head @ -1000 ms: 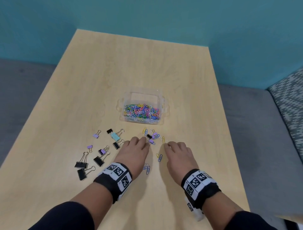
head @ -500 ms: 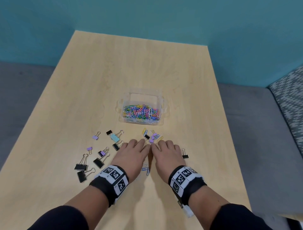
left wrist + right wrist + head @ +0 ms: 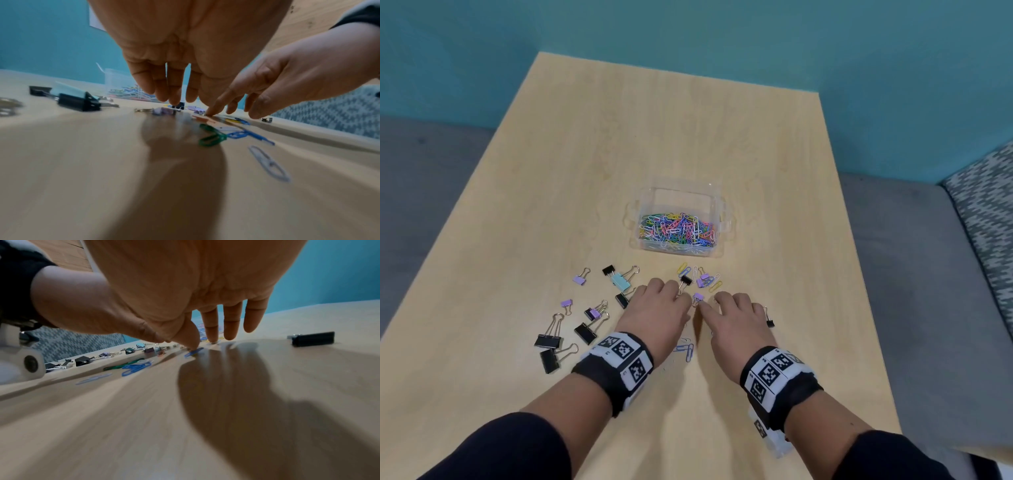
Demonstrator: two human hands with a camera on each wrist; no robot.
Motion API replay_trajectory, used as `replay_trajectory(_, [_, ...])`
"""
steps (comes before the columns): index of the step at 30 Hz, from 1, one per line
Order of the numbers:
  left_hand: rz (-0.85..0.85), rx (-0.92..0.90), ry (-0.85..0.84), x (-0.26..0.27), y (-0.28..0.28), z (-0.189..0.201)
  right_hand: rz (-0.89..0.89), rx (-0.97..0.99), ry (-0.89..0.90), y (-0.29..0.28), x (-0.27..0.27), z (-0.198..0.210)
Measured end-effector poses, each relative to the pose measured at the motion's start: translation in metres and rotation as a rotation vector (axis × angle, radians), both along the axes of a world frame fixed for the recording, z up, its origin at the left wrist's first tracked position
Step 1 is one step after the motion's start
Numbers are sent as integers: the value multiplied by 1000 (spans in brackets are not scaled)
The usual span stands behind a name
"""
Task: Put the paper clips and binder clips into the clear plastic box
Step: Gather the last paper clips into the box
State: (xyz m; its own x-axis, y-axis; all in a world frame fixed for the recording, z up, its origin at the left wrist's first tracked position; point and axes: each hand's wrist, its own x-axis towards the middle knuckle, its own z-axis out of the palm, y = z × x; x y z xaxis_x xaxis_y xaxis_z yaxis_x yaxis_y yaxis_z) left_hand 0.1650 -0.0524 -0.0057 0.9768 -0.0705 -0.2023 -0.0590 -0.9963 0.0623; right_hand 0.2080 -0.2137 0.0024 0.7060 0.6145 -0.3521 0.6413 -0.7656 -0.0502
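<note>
The clear plastic box (image 3: 717,202) stands mid-table, holding many coloured paper clips (image 3: 676,228). Just in front of it lies a small cluster of paper clips and purple binder clips (image 3: 703,278). My left hand (image 3: 659,303) lies palm down with its fingertips (image 3: 173,99) at a small black binder clip (image 3: 685,281). My right hand (image 3: 729,308) is beside it, fingers spread on the table and thumb (image 3: 192,340) pressing a blue paper clip (image 3: 194,352). A purple binder clip (image 3: 698,297) sits between the two hands. Neither hand holds anything.
Several black, purple and mint binder clips (image 3: 585,329) are scattered to the left of my left hand. One small black binder clip (image 3: 769,322) lies right of my right hand. Blue paper clips (image 3: 686,350) lie between my wrists. The table's right edge (image 3: 859,274) is close.
My right hand slid left to meet the left hand, uncovering the small black binder clip on its right. Both hands have since crept forward toward the cluster.
</note>
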Motion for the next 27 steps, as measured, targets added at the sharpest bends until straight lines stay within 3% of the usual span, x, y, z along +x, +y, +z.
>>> replay_trajectory(13, [21,-54,157,24,-17,15,-15,50,9,-2,-4,0])
replay_trajectory(18, [169,-98,57,14,4,10,0,21,24,-10,-4,5])
replay_trajectory(27, [19,83,43,-3,20,5,-35,82,-4,-4,18,17])
